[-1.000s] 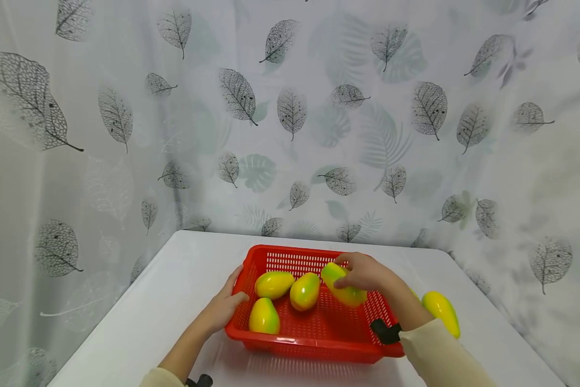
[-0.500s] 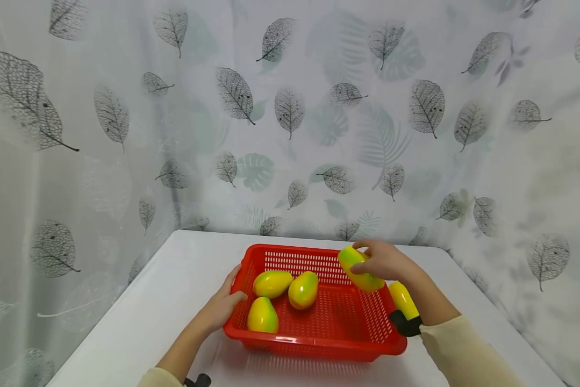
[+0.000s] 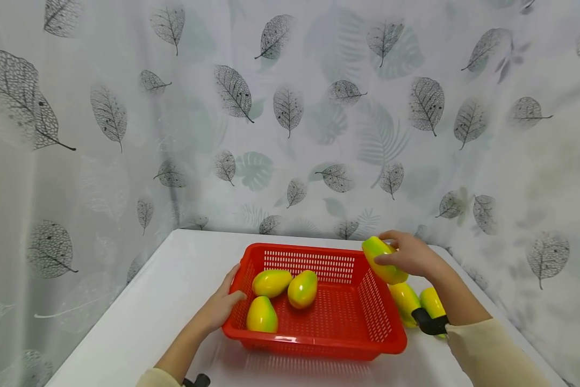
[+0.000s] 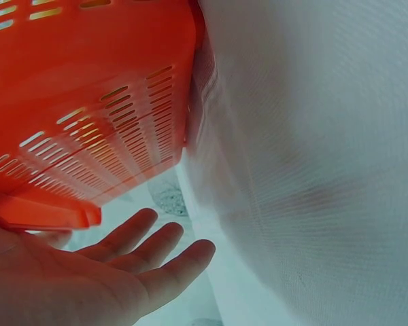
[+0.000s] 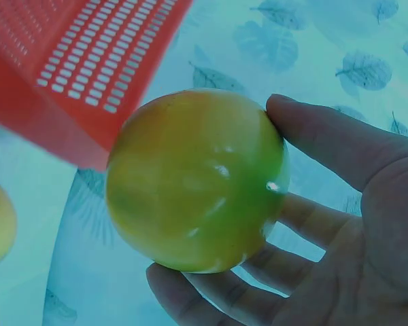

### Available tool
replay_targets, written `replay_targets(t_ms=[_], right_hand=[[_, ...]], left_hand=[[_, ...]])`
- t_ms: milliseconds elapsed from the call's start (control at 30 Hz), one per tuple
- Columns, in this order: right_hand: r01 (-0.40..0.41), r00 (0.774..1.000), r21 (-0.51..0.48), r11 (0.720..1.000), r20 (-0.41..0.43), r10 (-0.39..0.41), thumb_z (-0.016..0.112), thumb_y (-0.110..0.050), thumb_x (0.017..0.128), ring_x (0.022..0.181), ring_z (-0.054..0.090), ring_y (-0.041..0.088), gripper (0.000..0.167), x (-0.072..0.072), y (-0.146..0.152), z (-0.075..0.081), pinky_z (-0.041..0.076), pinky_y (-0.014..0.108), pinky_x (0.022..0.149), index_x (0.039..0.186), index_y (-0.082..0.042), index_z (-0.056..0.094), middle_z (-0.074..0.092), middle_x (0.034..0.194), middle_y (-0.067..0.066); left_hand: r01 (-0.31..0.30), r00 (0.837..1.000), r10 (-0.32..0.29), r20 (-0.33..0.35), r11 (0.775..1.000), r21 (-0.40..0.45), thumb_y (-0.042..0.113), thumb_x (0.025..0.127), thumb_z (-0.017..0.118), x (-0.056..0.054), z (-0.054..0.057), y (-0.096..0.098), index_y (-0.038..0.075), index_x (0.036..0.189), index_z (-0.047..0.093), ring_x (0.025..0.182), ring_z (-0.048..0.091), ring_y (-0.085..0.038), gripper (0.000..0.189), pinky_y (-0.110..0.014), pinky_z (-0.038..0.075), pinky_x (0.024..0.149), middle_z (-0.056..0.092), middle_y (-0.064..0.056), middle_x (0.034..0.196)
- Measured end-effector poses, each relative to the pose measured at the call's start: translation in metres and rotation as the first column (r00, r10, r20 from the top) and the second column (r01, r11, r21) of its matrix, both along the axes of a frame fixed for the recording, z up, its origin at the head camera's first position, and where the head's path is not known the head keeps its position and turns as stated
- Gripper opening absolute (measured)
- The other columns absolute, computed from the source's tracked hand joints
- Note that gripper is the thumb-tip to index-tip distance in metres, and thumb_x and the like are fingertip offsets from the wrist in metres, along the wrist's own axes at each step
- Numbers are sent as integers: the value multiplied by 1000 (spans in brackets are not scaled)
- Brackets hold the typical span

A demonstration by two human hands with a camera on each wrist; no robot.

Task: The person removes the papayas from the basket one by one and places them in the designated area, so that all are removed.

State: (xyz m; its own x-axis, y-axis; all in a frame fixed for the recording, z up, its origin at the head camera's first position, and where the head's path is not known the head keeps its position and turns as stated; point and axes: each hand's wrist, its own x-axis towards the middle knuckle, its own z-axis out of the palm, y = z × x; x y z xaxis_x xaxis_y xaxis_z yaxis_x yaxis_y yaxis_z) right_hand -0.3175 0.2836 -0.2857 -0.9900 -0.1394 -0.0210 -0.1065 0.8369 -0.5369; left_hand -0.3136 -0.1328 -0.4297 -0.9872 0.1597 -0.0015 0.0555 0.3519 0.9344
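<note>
My right hand point(image 3: 408, 255) grips a yellow-green mango point(image 3: 385, 262) above the right rim of a red plastic basket point(image 3: 314, 339). In the right wrist view, the thumb and fingers spread round the mango point(image 5: 197, 183), which is off the table. My left hand point(image 3: 220, 305) rests at the basket's left rim, thumb over the edge. Its fingers point(image 4: 170, 268) extend relaxed below the rim in the left wrist view, apart from the slotted wall. Inside the basket lie a rear-left mango point(image 3: 272, 283), a middle mango point(image 3: 302, 289) and a front-left mango point(image 3: 262, 315).
Right of the basket, a mango point(image 3: 403, 305) and another mango point(image 3: 432, 302) lie on the white table point(image 3: 173, 285), partly covered by the right wrist and its black strap piece. A leaf-printed curtain point(image 3: 290, 134) hangs behind and at both sides.
My right hand has carried the mango rightward and up, from inside the basket to over its right rim. The left hand and the basket stay almost in place.
</note>
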Motion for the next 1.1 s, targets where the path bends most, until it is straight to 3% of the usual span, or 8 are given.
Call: replay_targets(t_ms=[333,600,1100], right_hand=[[51,998,33,998,-26,-50,74,-36,92,102,68,39,73,9,38,-5,64,47,79,146,4,46,54,135,40],[113,993,118,987,11,-115,73,-39,92,105,65,47,79,13,74,-8,63,53,80,147,7,40,49,135,45],[209,972,149,967,79,-222,71,-37,93,94,64,40,83,23,132,-33,63,49,78,143,17,32,47,126,49]], left_hand=[[-7,1000,7,-3,1000,23,15,93,58,0,-2,1,20,166,18,117,64,-33,83,-51,64,84,41,-24,158],[-1,1000,1,-8,1000,30,14,94,57,0,-1,1,18,166,17,116,65,-33,83,-51,64,84,42,-25,157],[8,1000,-8,-18,999,43,13,93,58,1,0,3,18,166,17,118,64,-35,84,-51,64,85,41,-24,157]])
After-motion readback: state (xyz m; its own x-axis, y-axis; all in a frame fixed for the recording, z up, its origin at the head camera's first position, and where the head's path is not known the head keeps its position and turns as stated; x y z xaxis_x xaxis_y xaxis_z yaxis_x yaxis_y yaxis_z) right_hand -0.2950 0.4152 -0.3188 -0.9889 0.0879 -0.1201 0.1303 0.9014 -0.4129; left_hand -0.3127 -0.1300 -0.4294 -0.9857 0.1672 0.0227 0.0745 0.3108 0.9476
